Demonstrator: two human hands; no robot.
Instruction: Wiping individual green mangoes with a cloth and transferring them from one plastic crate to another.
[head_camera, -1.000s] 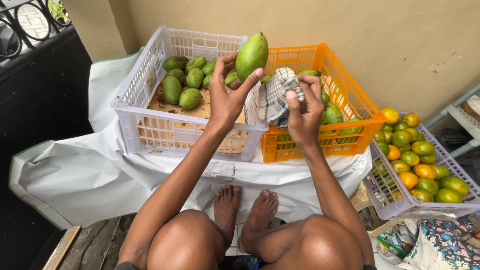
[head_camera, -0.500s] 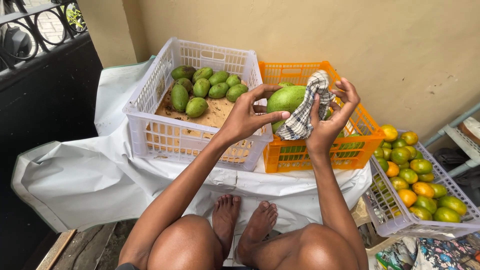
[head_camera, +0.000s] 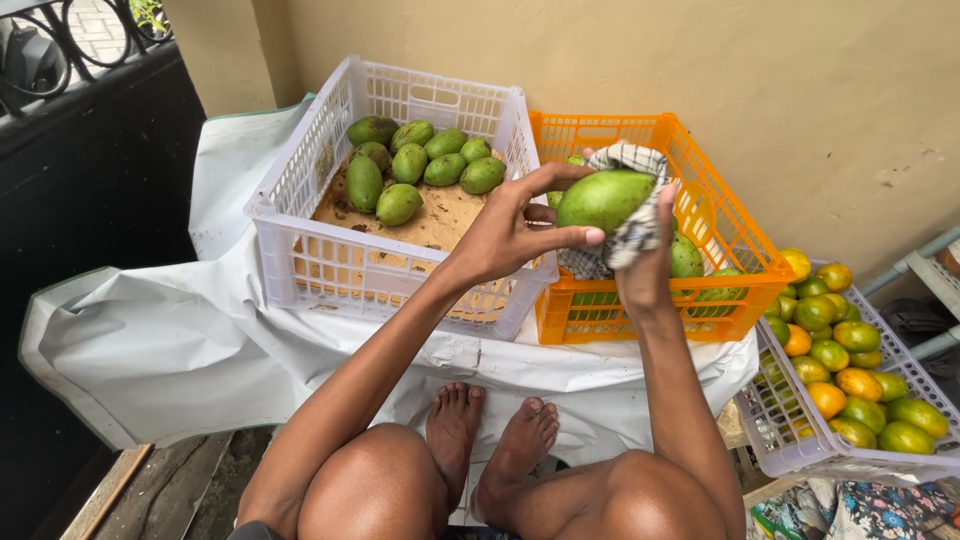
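Green mango (head_camera: 603, 199) sits mid-frame, pinched by the left hand (head_camera: 510, 232) to steady it while the right hand (head_camera: 645, 262) cups it through a checked cloth (head_camera: 628, 238) above the orange crate (head_camera: 742, 262).

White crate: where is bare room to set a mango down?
In the white crate, the cardboard floor nearest the left hand is bare; green mangoes crowd its far end. The orange crate shows fruit under the right hand.

A low stand was covered by a white sheet (head_camera: 200, 340). A white crate (head_camera: 300, 230) and an orange crate (head_camera: 740, 290) were set on it, side by side.
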